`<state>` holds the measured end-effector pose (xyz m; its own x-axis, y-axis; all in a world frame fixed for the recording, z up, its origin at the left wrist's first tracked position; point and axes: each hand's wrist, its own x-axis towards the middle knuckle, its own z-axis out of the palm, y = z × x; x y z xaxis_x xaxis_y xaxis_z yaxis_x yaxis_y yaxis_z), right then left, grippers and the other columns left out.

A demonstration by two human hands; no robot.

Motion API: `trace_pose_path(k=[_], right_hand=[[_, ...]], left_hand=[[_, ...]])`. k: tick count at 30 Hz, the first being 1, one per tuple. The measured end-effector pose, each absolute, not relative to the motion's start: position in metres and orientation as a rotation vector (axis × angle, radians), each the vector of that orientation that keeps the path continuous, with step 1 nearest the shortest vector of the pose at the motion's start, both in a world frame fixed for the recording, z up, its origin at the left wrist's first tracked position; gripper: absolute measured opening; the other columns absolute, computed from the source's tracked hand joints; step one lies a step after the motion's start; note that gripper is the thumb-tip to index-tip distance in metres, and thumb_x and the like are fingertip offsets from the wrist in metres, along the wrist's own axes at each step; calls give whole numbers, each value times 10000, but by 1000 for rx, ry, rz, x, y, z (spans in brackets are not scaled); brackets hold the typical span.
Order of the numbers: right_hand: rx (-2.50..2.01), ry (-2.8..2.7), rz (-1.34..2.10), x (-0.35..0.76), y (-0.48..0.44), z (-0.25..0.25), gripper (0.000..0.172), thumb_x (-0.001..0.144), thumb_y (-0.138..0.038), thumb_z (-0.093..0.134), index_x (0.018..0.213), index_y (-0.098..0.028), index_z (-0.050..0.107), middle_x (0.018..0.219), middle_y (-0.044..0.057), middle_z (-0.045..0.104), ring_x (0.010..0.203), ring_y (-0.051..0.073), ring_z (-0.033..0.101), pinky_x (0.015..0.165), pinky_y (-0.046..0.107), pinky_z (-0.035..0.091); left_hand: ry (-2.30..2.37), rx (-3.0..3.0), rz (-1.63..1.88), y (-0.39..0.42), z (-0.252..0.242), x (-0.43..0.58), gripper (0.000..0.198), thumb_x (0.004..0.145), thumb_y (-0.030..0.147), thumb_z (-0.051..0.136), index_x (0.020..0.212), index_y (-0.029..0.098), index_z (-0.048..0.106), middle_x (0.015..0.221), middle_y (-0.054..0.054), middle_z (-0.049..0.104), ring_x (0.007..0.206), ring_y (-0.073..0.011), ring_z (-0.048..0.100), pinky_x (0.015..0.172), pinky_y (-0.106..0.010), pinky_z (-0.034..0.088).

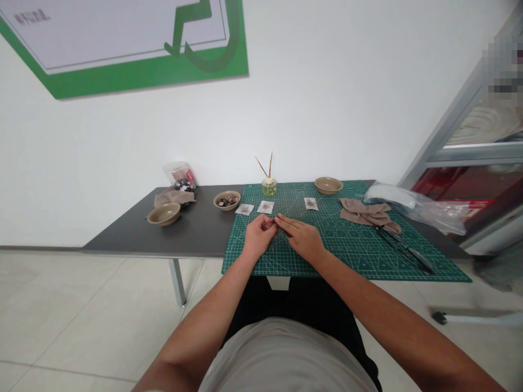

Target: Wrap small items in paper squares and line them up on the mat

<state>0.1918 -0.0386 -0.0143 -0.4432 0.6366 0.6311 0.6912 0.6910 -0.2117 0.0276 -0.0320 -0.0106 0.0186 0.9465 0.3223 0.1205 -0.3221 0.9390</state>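
Over the green cutting mat (347, 247), my left hand (259, 237) is closed, its thumb and fingers pinched together. My right hand (304, 238) meets it fingertip to fingertip, its fingers pressed together. Whatever lies between the fingertips is too small or hidden to make out. Just beyond the hands lie small white squares with a dark pattern: one at the left (244, 209), a second beside it (265, 207) and a third to the right (311, 203). A tan bowl (227, 207) at the mat's left edge holds small dark and pale pieces.
A reed diffuser (269, 187) stands at the back, with another bowl (328, 187) to its right. On the right are a brown cloth (363, 211), eyeglasses (404, 250) and a plastic bag (433, 209). Leftward sit a third bowl (164, 218), a cloth (183, 198) and a clear container (177, 173).
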Motion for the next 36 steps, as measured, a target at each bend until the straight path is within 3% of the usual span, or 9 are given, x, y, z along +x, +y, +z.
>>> trace_pose_path(k=[4, 7, 11, 13, 16, 21, 24, 28, 36], right_hand=[[-1276, -1858, 141, 195, -31, -15, 378, 882, -190, 480, 1242, -211, 593, 1088, 62, 712, 898, 197, 692, 803, 325, 546], [-1340, -1723, 351, 198, -19, -19, 480, 813, -260, 597, 1282, -188, 526, 954, 62, 717, 746, 198, 674, 729, 340, 536], [-1304, -1606, 195, 200, -7, -26, 553, 761, -298, 644, 1276, -159, 497, 1175, 148, 623, 1013, 268, 602, 912, 461, 459], [-1283, -1616, 91, 200, -8, -25, 465, 771, -303, 635, 1211, -175, 557, 1208, 147, 602, 1100, 290, 550, 972, 498, 405], [-1211, -1828, 246, 199, -14, -20, 266, 829, -312, 591, 1072, -224, 656, 1019, 74, 691, 987, 246, 603, 928, 442, 436], [-1182, -1921, 534, 197, -23, -10, 175, 845, -304, 592, 960, -237, 706, 915, 22, 726, 835, 180, 648, 790, 318, 483], [-1211, -1881, 622, 199, -22, -8, 137, 821, -280, 620, 917, -225, 701, 865, 7, 728, 765, 158, 657, 740, 284, 487], [-1310, -1931, 431, 209, -16, -8, 78, 806, -260, 636, 823, -215, 697, 816, 18, 711, 755, 163, 642, 729, 282, 470], [-1435, -2163, 261, 217, -20, -6, 69, 791, -202, 634, 762, -200, 697, 800, 32, 692, 780, 177, 619, 728, 282, 433]], left_hand=[[1144, 1495, 1419, -30, -10, 28, 158, 746, 307, 653, 788, 175, 579, 628, 41, 570, 504, -96, 541, 509, -227, 438], [1185, 1477, 1433, -27, -8, 28, 154, 755, 298, 640, 838, 171, 617, 739, 14, 611, 559, -102, 572, 531, -236, 469], [1261, 1589, 1366, -23, -10, 25, 151, 759, 242, 628, 888, 172, 667, 756, -6, 647, 669, -126, 597, 627, -252, 490], [1308, 1692, 1324, -22, -12, 25, 148, 757, 216, 628, 889, 177, 682, 758, -9, 658, 702, -130, 601, 670, -255, 486], [1309, 1799, 1251, -21, -16, 27, 137, 756, 181, 614, 876, 179, 681, 764, -4, 665, 702, -125, 601, 684, -251, 476], [1314, 1970, 1115, -22, -17, 28, 76, 776, 197, 601, 813, 184, 666, 748, 2, 655, 704, -131, 597, 682, -253, 466], [1354, 2070, 1072, -22, -15, 29, 142, 789, 228, 612, 912, 191, 674, 883, -26, 685, 836, -166, 612, 766, -286, 480], [1370, 2319, 920, -25, -12, 34, 341, 806, 236, 606, 1145, 205, 628, 1185, -62, 650, 1122, -227, 540, 970, -369, 422], [1460, 2564, 612, -34, -6, 41, 223, 912, 273, 450, 1024, 231, 638, 1240, -42, 617, 1163, -232, 498, 932, -409, 400]])
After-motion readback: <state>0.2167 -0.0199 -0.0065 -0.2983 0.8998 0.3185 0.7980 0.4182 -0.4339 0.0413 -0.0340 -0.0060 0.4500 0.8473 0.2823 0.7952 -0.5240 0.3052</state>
